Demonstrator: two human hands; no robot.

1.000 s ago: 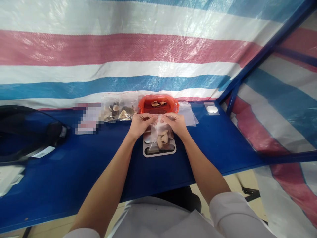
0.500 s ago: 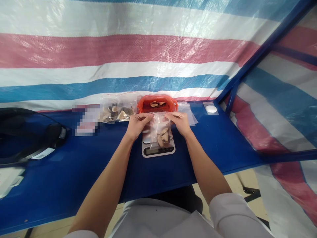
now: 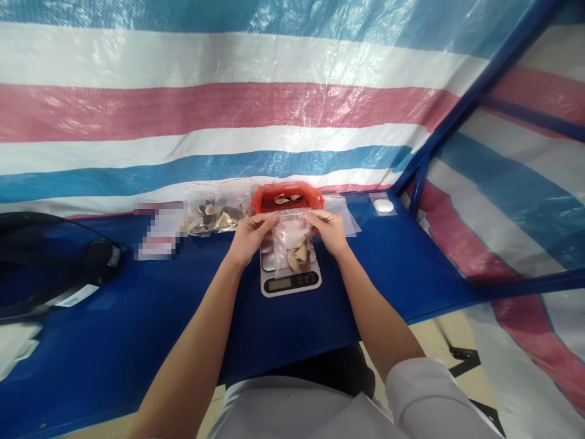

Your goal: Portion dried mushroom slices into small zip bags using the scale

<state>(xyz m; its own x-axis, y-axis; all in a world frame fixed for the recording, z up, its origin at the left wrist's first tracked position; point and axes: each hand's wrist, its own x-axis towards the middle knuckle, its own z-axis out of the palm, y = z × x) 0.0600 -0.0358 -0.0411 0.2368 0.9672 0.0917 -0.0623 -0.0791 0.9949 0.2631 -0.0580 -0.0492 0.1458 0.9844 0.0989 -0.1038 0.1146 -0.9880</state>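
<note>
Between my hands hangs a clear zip bag (image 3: pixel 286 235) with several brown-and-cream dried slices (image 3: pixel 299 255) gathered at its bottom. My left hand (image 3: pixel 253 235) pinches its top left corner, and my right hand (image 3: pixel 329 230) pinches the top right corner. Directly below is a white kitchen scale (image 3: pixel 269 288) with a shiny plate and a dark display; whether the bag touches the plate I cannot tell. Just beyond my fingers stands an open orange-red bag (image 3: pixel 262 198) with similar slices inside.
Two filled clear bags (image 3: pixel 201 216) lie left of the orange-red bag, beside a blurred-out card (image 3: pixel 159 231). Flat clear bags (image 3: pixel 347 216) lie to its right. Farther right is a white oval object (image 3: pixel 384 206). A black strapped item (image 3: pixel 98 262) occupies the blue table's left side.
The view has tilted up slightly, so the table sits lower in it. Both hands keep their pinch on the zip bag, which has shifted a little over the scale.
</note>
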